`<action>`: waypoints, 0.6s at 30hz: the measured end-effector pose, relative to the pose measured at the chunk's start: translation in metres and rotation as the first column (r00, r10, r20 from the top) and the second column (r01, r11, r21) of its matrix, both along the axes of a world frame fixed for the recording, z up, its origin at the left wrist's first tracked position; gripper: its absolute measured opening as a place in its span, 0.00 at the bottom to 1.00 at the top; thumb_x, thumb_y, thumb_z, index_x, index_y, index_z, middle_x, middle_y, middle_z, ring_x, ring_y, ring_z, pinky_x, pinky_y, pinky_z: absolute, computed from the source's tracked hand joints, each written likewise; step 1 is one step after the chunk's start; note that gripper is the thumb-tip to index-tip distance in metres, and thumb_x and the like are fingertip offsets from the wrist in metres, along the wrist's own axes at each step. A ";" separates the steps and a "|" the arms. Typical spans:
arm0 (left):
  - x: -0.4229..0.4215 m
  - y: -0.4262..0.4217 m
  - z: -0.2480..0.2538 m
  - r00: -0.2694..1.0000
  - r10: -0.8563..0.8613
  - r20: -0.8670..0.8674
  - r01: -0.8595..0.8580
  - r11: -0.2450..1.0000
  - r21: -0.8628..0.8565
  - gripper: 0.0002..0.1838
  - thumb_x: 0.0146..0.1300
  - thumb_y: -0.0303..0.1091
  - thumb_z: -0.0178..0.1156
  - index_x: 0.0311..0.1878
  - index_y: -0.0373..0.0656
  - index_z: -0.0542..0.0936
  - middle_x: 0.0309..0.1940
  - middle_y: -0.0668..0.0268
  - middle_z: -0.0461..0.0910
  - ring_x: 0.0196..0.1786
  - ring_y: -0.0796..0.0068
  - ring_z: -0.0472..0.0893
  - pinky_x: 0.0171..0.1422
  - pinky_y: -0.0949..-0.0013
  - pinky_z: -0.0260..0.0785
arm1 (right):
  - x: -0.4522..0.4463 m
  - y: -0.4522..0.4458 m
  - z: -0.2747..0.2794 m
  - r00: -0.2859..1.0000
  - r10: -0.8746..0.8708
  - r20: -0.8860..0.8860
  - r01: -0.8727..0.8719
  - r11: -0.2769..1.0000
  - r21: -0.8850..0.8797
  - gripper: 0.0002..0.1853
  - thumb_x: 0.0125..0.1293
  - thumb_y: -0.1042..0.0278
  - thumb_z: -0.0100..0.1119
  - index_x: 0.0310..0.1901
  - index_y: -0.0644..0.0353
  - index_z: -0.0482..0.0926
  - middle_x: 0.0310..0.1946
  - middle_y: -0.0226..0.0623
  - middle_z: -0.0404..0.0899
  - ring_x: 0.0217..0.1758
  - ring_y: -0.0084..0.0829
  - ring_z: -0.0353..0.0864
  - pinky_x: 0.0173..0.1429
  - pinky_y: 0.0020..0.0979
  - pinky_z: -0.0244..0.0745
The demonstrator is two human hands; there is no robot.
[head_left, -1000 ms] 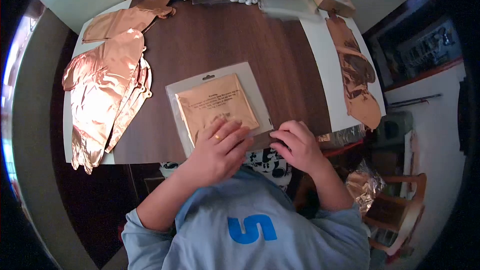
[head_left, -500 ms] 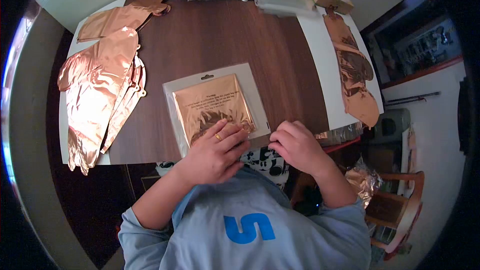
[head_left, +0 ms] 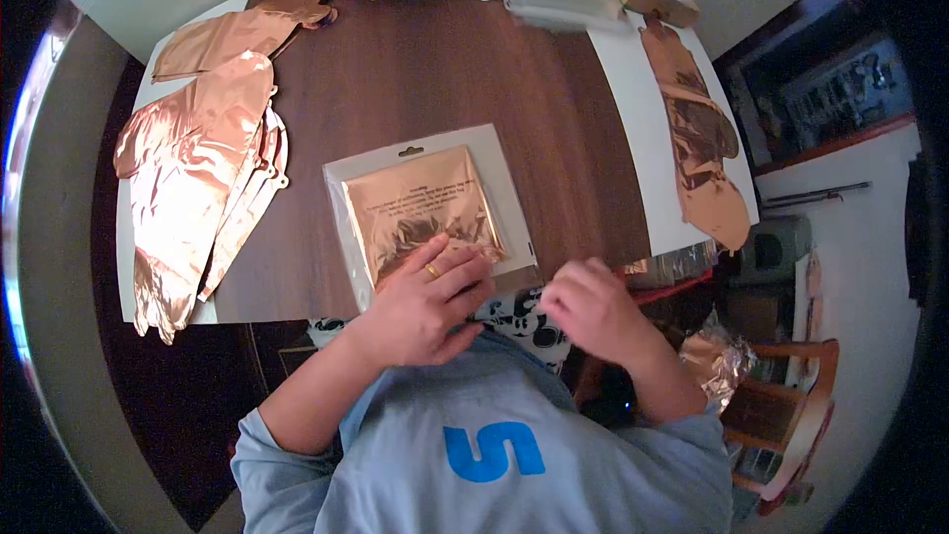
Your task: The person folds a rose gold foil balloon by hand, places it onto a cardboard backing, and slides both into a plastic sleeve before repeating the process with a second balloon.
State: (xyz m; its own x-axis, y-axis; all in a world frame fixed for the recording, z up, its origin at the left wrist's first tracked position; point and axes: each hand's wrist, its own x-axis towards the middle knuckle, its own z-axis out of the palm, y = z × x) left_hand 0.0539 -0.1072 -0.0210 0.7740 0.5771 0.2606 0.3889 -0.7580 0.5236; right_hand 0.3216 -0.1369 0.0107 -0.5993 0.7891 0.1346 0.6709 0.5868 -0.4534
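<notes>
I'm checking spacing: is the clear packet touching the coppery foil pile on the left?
Apart: the head view shows bare brown tabletop between the packet and foil pile.

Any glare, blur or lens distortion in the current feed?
Head view: glare whitens parts of the foil stack on the left; head view: the right hand is blurred, the left hand sharper; head view: wide-angle distortion bows the table, corners are black, and the foil packet's print is hard to read.

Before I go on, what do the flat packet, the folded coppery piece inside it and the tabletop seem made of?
Folded coppery piece: likely metallised foil, shiny with creased, uneven reflections.
Flat packet: probably clear, smooth plastic; the piece shows through.
Tabletop: dark brown, low-sheen, visible grain; wood or laminate, I cannot tell.
</notes>
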 end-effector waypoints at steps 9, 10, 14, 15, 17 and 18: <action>0.000 -0.001 0.000 1.000 0.008 0.014 -0.009 0.999 0.036 0.27 0.55 0.40 0.68 0.58 0.42 0.80 0.62 0.56 0.75 0.70 0.53 0.71 0.77 0.42 0.55 | -0.006 0.021 -0.010 0.976 0.103 0.190 -0.119 0.990 0.074 0.03 0.61 0.70 0.58 0.33 0.57 0.73 0.33 0.37 0.71 0.40 0.39 0.75 0.46 0.40 0.68; 0.000 0.000 -0.002 1.000 0.005 0.017 -0.006 0.999 0.034 0.27 0.55 0.41 0.68 0.58 0.42 0.80 0.62 0.56 0.75 0.70 0.53 0.71 0.77 0.42 0.55 | -0.005 0.020 -0.009 0.972 0.124 0.200 -0.139 0.988 0.065 0.04 0.61 0.69 0.59 0.33 0.57 0.74 0.33 0.36 0.71 0.39 0.39 0.75 0.46 0.39 0.68; -0.002 0.001 -0.001 1.000 -0.002 0.004 0.002 1.000 0.028 0.27 0.55 0.42 0.69 0.58 0.42 0.80 0.63 0.56 0.75 0.69 0.53 0.72 0.77 0.42 0.56 | -0.010 -0.007 -0.006 0.956 0.284 0.078 -0.279 0.957 -0.077 0.05 0.62 0.68 0.60 0.33 0.56 0.74 0.34 0.36 0.71 0.40 0.39 0.75 0.47 0.39 0.68; -0.002 0.001 0.000 1.000 -0.009 -0.002 0.010 1.000 0.027 0.28 0.55 0.43 0.70 0.58 0.42 0.80 0.63 0.56 0.75 0.69 0.53 0.72 0.77 0.42 0.56 | -0.014 -0.013 -0.003 0.944 0.329 0.004 -0.325 0.936 -0.132 0.05 0.62 0.69 0.59 0.32 0.56 0.73 0.34 0.37 0.71 0.41 0.40 0.75 0.48 0.40 0.68; -0.001 0.001 0.000 1.000 0.005 0.009 -0.005 0.999 0.043 0.27 0.55 0.42 0.70 0.57 0.42 0.81 0.63 0.56 0.75 0.68 0.53 0.73 0.76 0.42 0.56 | -0.022 -0.014 0.005 0.940 0.273 -0.206 -0.313 0.930 -0.195 0.06 0.60 0.68 0.63 0.33 0.56 0.74 0.36 0.35 0.73 0.44 0.40 0.76 0.49 0.40 0.68; 0.000 -0.001 -0.001 1.000 0.011 0.012 -0.012 0.999 0.049 0.26 0.55 0.42 0.70 0.56 0.42 0.81 0.63 0.56 0.75 0.68 0.54 0.73 0.76 0.42 0.57 | -0.025 -0.015 0.008 0.922 0.235 -0.308 -0.311 0.923 -0.228 0.08 0.59 0.68 0.66 0.33 0.55 0.75 0.37 0.35 0.74 0.46 0.39 0.76 0.50 0.40 0.68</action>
